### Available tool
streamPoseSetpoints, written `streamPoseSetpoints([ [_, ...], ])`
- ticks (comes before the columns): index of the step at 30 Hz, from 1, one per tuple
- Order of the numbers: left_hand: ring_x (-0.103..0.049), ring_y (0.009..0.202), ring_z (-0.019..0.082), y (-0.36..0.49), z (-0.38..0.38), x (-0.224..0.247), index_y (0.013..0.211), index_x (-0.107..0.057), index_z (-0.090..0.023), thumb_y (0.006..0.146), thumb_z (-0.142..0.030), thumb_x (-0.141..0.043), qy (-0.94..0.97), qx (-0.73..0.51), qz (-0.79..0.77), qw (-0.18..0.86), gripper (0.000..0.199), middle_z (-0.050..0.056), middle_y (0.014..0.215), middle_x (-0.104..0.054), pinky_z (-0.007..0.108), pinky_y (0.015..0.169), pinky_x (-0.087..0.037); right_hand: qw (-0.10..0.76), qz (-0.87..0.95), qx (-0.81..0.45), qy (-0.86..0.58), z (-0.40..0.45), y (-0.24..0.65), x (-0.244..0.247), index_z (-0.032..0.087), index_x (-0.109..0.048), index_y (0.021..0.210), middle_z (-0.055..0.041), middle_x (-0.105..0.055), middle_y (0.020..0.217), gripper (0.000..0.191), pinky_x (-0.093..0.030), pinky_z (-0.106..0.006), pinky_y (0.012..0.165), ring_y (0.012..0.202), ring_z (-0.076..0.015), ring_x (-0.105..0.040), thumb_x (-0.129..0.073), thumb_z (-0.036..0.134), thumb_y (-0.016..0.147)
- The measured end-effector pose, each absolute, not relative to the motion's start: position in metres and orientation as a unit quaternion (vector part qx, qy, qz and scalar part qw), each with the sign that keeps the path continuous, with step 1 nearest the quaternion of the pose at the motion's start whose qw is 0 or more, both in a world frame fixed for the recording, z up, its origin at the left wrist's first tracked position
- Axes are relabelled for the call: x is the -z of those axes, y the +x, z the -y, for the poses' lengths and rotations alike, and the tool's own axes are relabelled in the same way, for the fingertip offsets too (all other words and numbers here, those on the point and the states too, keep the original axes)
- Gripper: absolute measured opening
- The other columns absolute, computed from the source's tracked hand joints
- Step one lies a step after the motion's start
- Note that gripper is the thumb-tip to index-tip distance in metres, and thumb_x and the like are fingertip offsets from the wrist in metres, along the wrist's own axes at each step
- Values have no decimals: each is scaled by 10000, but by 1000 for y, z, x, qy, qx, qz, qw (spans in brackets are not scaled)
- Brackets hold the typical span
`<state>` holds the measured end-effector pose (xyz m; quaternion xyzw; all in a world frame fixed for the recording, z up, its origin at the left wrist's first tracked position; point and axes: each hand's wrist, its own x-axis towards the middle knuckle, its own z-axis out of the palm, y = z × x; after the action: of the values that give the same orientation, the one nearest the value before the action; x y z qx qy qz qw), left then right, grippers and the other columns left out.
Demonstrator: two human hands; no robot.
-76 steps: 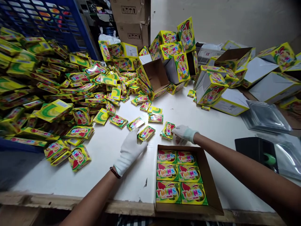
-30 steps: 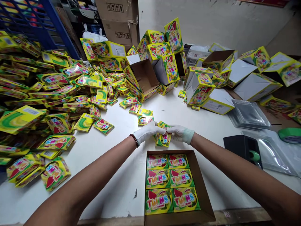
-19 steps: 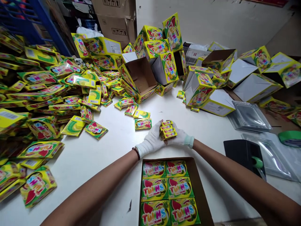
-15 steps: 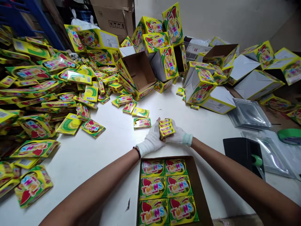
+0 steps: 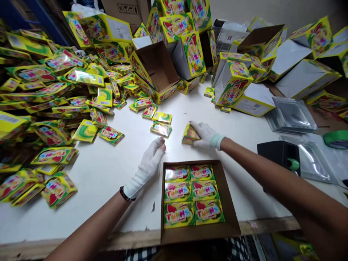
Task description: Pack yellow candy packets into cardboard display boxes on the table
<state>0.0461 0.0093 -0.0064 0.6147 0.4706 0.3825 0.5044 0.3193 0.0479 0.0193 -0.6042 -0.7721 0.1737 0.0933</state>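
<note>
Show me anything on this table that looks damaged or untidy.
A dark mark shows on the white tabletop, left of the open carton; it could be surface damage. The loose packs at left lie jumbled, unlike the neat rows inside that carton.

One bench (image 5: 108, 163), one open carton (image 5: 201, 233). In the carton: six packs (image 5: 185, 192) showing, two columns of three. My hands: two, left hand (image 5: 148, 159) and right hand (image 5: 205, 134); one bracelet (image 5: 126, 194). Beyond the carton, one small stack (image 5: 189, 135) at my right hand; number within unclear. Two loose packs (image 5: 161, 128) nearest my left. Left of the carton, one heap (image 5: 54, 96), uncountable. Display boxes (image 5: 193, 54) beyond the carton: over ten, overlapping. Right of the carton: one black holder (image 5: 272, 152), one green tape roll (image 5: 337, 139). Far beyond the carton: one grey basket (image 5: 225, 39), one white bag (image 5: 85, 9).
</note>
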Motion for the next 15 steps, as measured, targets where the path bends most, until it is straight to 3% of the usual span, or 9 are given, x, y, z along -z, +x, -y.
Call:
streamPoseSetpoints([
  [2,-522,1313,278,34,17,4,1390,-475,-148,920,-526,-508,575,-399,-474,535,604,162,1418,-536,468,1129,-410,229,724,-249,-602,-36,322,-48,143,-356,1439,-138,-624,1144,917,-486,-404,880,1015,-300,-598,-815,351,673],
  [4,-502,1338,272,27,48,4,1415,-455,-181,931,-563,-476,524,-416,-471,575,617,143,1455,-509,458,1140,-404,286,684,-339,-579,-14,322,-84,193,-402,1403,-76,-663,1051,852,-515,-366,818,927,-261,-635,-815,404,688],
  [7,-415,1414,257,27,95,5,1413,-465,-209,940,-597,-434,452,-445,-455,625,612,100,1514,-460,433,1194,-342,217,649,-520,-511,31,308,-122,237,-503,1355,-52,-687,1103,753,-530,-355,827,960,-259,-653,-810,429,695],
  [10,-387,1435,256,35,129,3,1476,-392,-238,950,-636,-358,385,-447,-429,684,661,72,1555,-412,443,1204,-333,81,611,-636,-464,74,281,-114,238,-588,1299,-30,-693,1157,621,-519,-350,893,1024,-253,-650,-767,432,737],
  [15,-458,1381,296,42,150,-1,1545,-254,-235,920,-733,-147,361,-419,-413,724,806,104,1531,-439,499,1132,-421,1,672,-597,-439,115,246,-62,224,-697,1178,-48,-684,1220,444,-489,-359,957,1142,-281,-612,-648,494,830],
])
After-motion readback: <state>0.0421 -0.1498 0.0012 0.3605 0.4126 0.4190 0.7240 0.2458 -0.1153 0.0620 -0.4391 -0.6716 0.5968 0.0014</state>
